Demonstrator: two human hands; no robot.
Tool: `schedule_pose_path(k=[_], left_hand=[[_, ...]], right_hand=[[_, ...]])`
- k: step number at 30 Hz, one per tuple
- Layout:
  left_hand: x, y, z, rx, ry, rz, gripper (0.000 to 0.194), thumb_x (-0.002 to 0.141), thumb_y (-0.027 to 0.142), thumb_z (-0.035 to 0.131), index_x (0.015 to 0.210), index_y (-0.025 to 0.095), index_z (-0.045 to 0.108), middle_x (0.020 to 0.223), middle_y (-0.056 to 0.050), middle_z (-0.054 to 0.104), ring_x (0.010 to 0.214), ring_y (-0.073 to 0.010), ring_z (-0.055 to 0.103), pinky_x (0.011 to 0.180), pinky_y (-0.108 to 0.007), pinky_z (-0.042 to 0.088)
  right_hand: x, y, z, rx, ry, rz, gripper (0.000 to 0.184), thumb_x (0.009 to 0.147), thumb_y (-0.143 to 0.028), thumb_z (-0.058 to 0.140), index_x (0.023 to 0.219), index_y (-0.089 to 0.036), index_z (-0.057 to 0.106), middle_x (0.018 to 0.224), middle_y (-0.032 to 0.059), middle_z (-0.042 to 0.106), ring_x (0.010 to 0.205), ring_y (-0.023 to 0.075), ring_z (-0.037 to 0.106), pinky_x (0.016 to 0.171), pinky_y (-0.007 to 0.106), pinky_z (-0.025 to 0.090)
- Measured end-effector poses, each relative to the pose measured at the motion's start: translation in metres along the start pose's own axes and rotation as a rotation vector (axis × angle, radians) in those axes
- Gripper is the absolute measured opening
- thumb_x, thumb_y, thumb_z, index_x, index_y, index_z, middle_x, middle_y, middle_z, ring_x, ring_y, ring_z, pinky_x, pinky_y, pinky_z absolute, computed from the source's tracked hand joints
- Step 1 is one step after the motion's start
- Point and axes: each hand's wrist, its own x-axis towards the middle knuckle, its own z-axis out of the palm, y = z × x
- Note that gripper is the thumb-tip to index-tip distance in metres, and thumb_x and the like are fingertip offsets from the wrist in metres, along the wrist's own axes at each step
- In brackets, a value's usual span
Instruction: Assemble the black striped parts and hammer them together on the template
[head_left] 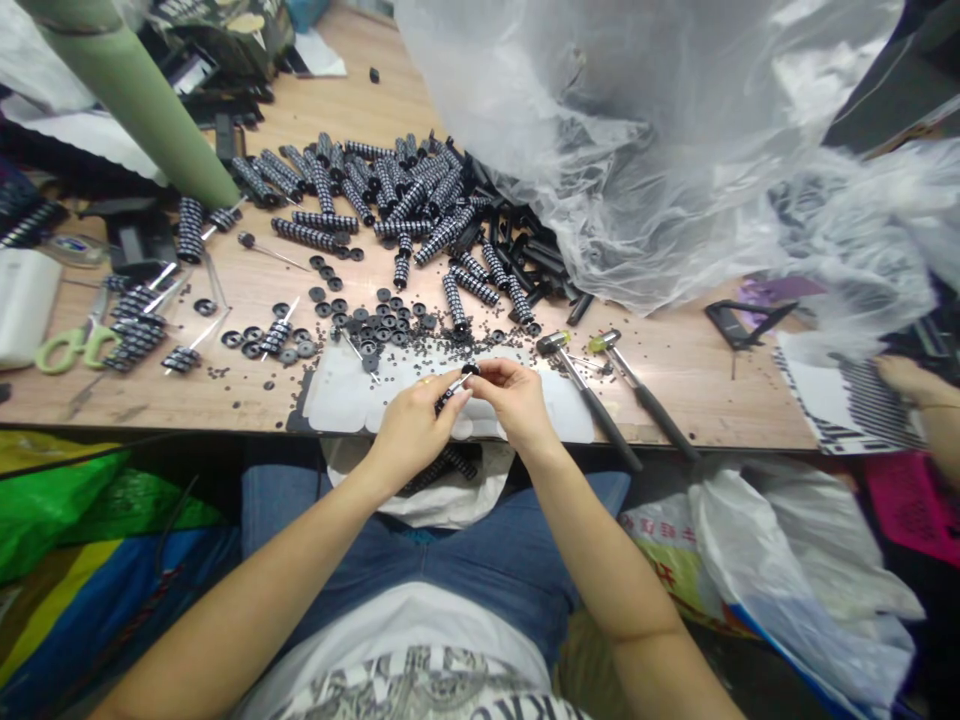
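My left hand (421,412) is closed around a black-and-white patterned roller (448,392) above the white mat (345,395) at the table's front edge. My right hand (514,392) pinches a small black disc (470,369) at the roller's upper end. A thin metal rod seems to stick out between the fingers, but it is too small to make out well. Behind the hands lie loose black discs (386,322) and many tiny black bits. Farther back is a heap of similar patterned rollers (405,190).
Two hammers (592,395) (649,395) lie to the right, handles over the edge. Green-handled scissors (79,345) and rollers on metal rods lie left. A green pole (142,110) and a big plastic bag (637,130) stand behind. Another person's arm (926,395) reaches in far right.
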Motion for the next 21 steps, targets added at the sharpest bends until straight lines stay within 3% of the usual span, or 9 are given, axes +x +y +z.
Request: schedule_pose_path(k=[6, 10, 12, 14, 16, 18, 21], left_hand=[[-0.004, 0.001, 0.002, -0.016, -0.049, -0.020, 0.040, 0.084, 0.036, 0.042, 0.118, 0.017, 0.052, 0.115, -0.010, 0.059, 0.103, -0.0220, 0.056, 0.090, -0.035, 0.042], [-0.003, -0.002, 0.003, -0.134, -0.008, -0.048, 0.041, 0.085, 0.035, 0.040, 0.124, 0.021, 0.045, 0.125, -0.007, 0.052, 0.110, -0.0204, 0.051, 0.094, -0.034, 0.039], [0.000, -0.003, 0.002, -0.199, 0.024, -0.076, 0.037, 0.085, 0.035, 0.039, 0.117, 0.020, 0.050, 0.115, -0.007, 0.059, 0.103, -0.0193, 0.055, 0.090, -0.033, 0.041], [0.002, -0.003, 0.000, -0.263, 0.052, -0.127, 0.034, 0.084, 0.038, 0.039, 0.108, 0.018, 0.053, 0.094, -0.006, 0.065, 0.082, -0.0170, 0.062, 0.078, -0.030, 0.047], [0.004, -0.003, -0.003, -0.325, 0.059, -0.164, 0.033, 0.084, 0.042, 0.039, 0.102, 0.018, 0.053, 0.077, -0.001, 0.063, 0.058, -0.0123, 0.058, 0.062, -0.025, 0.048], [0.004, -0.003, -0.005, -0.364, 0.063, -0.176, 0.032, 0.083, 0.043, 0.040, 0.099, 0.019, 0.052, 0.073, 0.001, 0.060, 0.046, -0.0091, 0.051, 0.053, -0.023, 0.045], [0.005, -0.005, -0.006, -0.341, 0.080, -0.169, 0.030, 0.082, 0.043, 0.042, 0.095, 0.019, 0.054, 0.080, -0.001, 0.062, 0.051, -0.0097, 0.054, 0.055, -0.022, 0.045]], right_hand=[[-0.017, 0.002, -0.007, -0.343, 0.030, -0.261, 0.014, 0.071, -0.023, 0.060, 0.083, -0.020, 0.066, 0.079, 0.0017, 0.068, 0.072, 0.0153, 0.063, 0.072, 0.029, 0.050], [-0.023, 0.002, -0.012, -0.508, -0.119, -0.374, 0.028, 0.076, -0.023, 0.056, 0.103, -0.023, 0.063, 0.096, 0.0038, 0.067, 0.082, 0.0171, 0.062, 0.079, 0.033, 0.049], [-0.012, 0.001, -0.016, -0.605, -0.148, -0.438, 0.033, 0.080, -0.024, 0.050, 0.113, -0.023, 0.056, 0.107, 0.0048, 0.063, 0.090, 0.0178, 0.060, 0.081, 0.033, 0.047], [0.007, -0.001, -0.022, -0.817, -0.047, -0.477, 0.035, 0.083, -0.023, 0.046, 0.118, -0.021, 0.052, 0.116, 0.0076, 0.058, 0.101, 0.0212, 0.053, 0.086, 0.038, 0.043], [0.030, -0.002, -0.027, -1.068, 0.067, -0.462, 0.033, 0.082, -0.019, 0.046, 0.114, -0.017, 0.054, 0.115, 0.0119, 0.058, 0.105, 0.0258, 0.048, 0.088, 0.044, 0.038], [0.049, -0.001, -0.030, -1.206, 0.075, -0.424, 0.026, 0.080, -0.015, 0.048, 0.103, -0.015, 0.060, 0.103, 0.0138, 0.062, 0.101, 0.0274, 0.049, 0.087, 0.045, 0.037], [0.059, 0.004, -0.031, -1.220, 0.043, -0.431, 0.018, 0.079, -0.015, 0.049, 0.091, -0.015, 0.062, 0.093, 0.0119, 0.063, 0.095, 0.0245, 0.051, 0.087, 0.040, 0.038]])
